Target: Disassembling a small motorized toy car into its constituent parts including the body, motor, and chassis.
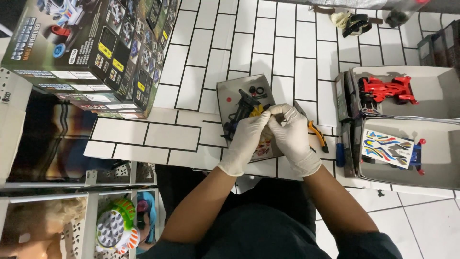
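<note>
Both gloved hands meet over a small grey tray point(230, 91) near the middle of the tiled desk point(282, 52). The left hand point(247, 139) and right hand point(293, 136) have their fingers pinched together on a small yellow part point(259, 111), which sits just at the near end of a dark toy-car chassis point(242, 112). The chassis lies in the tray, so loose bits stay gathered; two small black rings point(256, 89) rest at the tray's far edge. Whether the hands lift the chassis or only press the part to it cannot be told, since the gloves cover the join.

Just right of the right hand lie cutters point(316, 132) with orange grips, within easy reach. Further right stand two open box halves: the far one holds a red car body point(388, 89), the near one a sticker sheet point(387, 147) laid over blue parts, kept apart from the work. A blue-handled tool point(339, 154) lies beside these boxes.

At far left sits a large printed box point(91, 52) on a second one. Below the desk's near edge, at left, shelves hold a green and white toy point(116, 229). At the far edge, right of centre, lie a few dark items point(354, 23).
</note>
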